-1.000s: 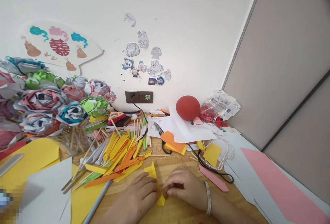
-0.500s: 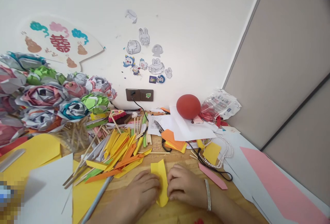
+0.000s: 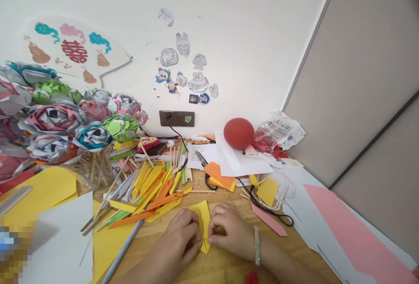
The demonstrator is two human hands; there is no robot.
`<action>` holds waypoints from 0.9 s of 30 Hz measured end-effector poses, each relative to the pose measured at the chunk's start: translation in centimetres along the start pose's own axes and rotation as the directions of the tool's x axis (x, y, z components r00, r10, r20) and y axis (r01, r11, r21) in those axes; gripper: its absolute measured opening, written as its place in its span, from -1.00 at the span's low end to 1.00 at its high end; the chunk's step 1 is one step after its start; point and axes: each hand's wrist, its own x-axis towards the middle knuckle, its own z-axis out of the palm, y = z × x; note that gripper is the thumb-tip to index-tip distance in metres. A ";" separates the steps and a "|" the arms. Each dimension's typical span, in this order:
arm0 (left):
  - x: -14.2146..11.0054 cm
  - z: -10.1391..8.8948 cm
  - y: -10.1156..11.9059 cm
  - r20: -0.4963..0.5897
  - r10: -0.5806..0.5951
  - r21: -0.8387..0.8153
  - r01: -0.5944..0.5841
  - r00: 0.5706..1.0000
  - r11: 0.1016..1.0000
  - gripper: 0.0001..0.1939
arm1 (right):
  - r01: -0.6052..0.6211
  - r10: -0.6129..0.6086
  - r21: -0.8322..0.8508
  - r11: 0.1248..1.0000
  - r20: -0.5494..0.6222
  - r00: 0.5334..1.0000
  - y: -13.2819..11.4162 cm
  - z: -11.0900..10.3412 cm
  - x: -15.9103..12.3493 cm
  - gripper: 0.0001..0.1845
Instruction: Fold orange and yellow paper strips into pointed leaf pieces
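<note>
yellow creased paper [image 3: 204, 218] | left grip [image 3: 181, 234], right grip [image 3: 230, 231]: pinching its edges | wooden tabletop [image 3: 212, 271] beneath

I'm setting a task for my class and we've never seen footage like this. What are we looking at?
No machine here, just one person's two bare hands. Every picture comes from a single camera worn on the head, looking forward and down. The left hand and right hand hold a folded yellow paper between them at the wooden table. Farther back are paper strips and a red balloon; paper flowers are at the left.
</note>
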 end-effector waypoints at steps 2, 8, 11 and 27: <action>0.0 0.2 0.0 -0.011 -0.015 -0.005 0.015 1.000 1.000 -0.86 | -0.035 0.035 0.000 0.999 -0.009 0.999 -0.2 0.1 0.0 -0.87; 0.2 0.3 0.0 -0.024 -0.070 0.003 0.071 0.997 0.998 -0.87 | -0.057 0.055 -0.051 0.997 -0.050 0.997 -0.5 0.7 -0.1 -0.88; 0.3 -0.7 0.1 0.035 -0.044 -0.049 0.046 0.998 0.998 -0.88 | -0.027 0.025 -0.041 0.999 -0.061 0.998 -0.3 0.7 -0.2 -0.88; 0.7 -0.3 -0.3 0.087 -0.094 -0.053 0.099 0.992 0.994 -0.89 | -0.017 0.016 -0.006 1.000 -0.074 0.997 -0.2 1.0 -0.2 -0.86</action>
